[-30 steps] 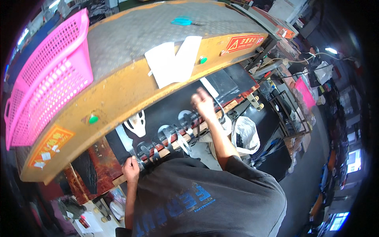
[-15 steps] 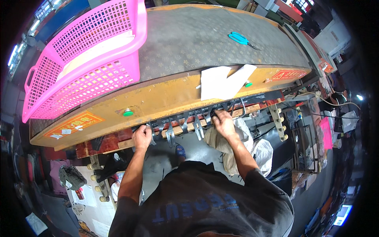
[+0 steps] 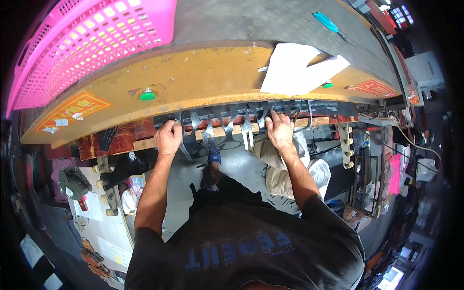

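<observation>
A black sheet with cut-out gaps [image 3: 232,113] spans the red bed below the yellow beam, its narrow strips hanging over the front edge. My left hand [image 3: 168,137] is closed at the left end of these strips, its fingertips partly hidden. Farther right, my right hand [image 3: 279,129] grips the sheet's front edge, fingers reaching over the top and the thumb at its left side. Pale forked strips [image 3: 246,135] dangle between my hands.
The yellow machine beam [image 3: 203,72] carries green buttons [image 3: 147,94] and white paper [image 3: 290,70]. On top are a pink basket [image 3: 96,43] and teal-handled snips [image 3: 326,21]. Pale sacks [image 3: 280,169] stand below right. A side table [image 3: 92,188] holds papers at lower left.
The view has shifted, so the beam, basket and snips appear higher. Both hands stay at the sheet's front edge; the right hand's fingers now reach farther over it.
</observation>
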{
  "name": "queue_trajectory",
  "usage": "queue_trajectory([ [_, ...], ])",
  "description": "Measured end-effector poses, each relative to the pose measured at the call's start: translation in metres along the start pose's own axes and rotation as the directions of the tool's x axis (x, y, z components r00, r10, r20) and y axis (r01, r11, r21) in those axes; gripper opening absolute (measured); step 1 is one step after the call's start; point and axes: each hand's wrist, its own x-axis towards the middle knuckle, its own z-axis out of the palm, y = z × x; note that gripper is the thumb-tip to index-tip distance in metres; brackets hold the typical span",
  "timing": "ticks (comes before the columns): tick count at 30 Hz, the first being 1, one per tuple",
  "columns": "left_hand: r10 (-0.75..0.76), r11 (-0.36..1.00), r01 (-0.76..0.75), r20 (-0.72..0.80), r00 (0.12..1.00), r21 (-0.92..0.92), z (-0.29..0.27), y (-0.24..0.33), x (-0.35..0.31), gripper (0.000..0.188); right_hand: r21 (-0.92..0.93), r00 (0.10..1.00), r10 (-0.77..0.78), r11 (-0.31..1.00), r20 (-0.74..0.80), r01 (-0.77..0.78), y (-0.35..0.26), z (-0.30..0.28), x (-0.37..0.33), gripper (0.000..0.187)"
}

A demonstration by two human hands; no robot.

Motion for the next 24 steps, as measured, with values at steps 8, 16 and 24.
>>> queue_trajectory([
  [8, -0.064, 0.997, 0.064, -0.007, 0.998, -0.045, -0.02, 0.011, -0.09, 0.029, 0.198, 0.999, 0.043, 0.979, -0.032, -0.036, -0.049, -0.051, -0.055, 0.039],
  [16, 0.4, 0.912, -0.401, 0.033, 0.916, 0.087, -0.031, 0.044, -0.138, 0.024, 0.205, 0.945, -0.199, 0.968, 0.259, 0.148, -0.22, 0.0, -0.047, 0.097],
  [24, 0.549, 0.827, -0.545, 0.009, 0.836, 0.137, -0.038, 0.03, -0.223, 0.028, 0.747, 0.932, -0.233, 0.663, 0.277, -0.056, -0.167, -0.032, -0.098, 0.086],
])
